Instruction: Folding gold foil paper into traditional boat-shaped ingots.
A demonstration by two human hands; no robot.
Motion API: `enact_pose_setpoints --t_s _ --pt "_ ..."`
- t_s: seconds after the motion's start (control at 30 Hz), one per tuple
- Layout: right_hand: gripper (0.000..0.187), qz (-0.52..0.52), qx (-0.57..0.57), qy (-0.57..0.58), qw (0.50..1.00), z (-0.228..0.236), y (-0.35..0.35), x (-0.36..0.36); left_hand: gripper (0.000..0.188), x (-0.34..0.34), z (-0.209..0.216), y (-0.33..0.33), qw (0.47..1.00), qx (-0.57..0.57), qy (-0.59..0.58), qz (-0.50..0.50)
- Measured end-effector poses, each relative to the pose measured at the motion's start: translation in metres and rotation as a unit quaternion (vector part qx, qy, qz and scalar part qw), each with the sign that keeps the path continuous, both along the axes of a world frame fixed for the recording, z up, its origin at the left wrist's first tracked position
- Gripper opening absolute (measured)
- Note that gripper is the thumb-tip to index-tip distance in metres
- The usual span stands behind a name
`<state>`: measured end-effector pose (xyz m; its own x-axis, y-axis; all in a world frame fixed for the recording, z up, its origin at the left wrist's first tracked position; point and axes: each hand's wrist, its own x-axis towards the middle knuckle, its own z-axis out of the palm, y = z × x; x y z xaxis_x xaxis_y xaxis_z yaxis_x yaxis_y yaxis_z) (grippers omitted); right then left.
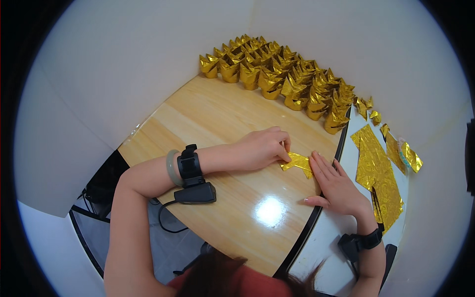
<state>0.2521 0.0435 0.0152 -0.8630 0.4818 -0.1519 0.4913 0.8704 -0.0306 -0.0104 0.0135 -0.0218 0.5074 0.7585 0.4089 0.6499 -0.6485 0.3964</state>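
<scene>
A small folded piece of gold foil paper (297, 162) lies flat on the wooden tabletop, its ends flaring out from a narrower middle. My left hand (264, 147) pinches its left end between thumb and fingers. Across its right end rest the fingertips of my right hand (336, 185), which lies flat with fingers stretched and thumb out to the side. Part of the paper's right edge is hidden under those fingers.
Several rows of folded gold paper ingots (269, 74) stand packed at the table's back edge. On the white surface at right lie gold foil sheets (378, 178) and small gold pieces (363, 105). A black cable (166, 226) hangs from my left wrist device (195, 193).
</scene>
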Motion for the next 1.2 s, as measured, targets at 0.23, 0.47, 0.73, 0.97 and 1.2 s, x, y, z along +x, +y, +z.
enact_pose_setpoints --t_s 0.23,0.47,0.73,0.97,1.2 --pt "0.065 -0.103 0.001 0.110 0.989 0.007 0.008 0.012 0.009 0.001 0.000 0.001 1.000 -0.007 -0.005 -0.006" --pt "0.046 -0.191 -0.210 0.174 0.943 0.009 0.004 0.001 0.005 0.000 0.002 0.005 0.999 0.024 0.025 -0.012" --pt "0.039 -0.193 -0.238 0.236 0.922 0.014 -0.008 -0.008 0.020 -0.003 0.002 0.008 0.993 -0.070 -0.025 -0.089" --pt "0.036 -0.159 -0.305 0.358 0.868 0.005 -0.010 -0.017 0.019 0.006 0.006 0.005 0.984 -0.142 -0.069 -0.080" --pt "0.036 -0.056 -0.204 0.243 0.947 0.008 -0.026 -0.024 0.015 0.006 0.002 0.004 0.972 -0.154 -0.176 0.012"
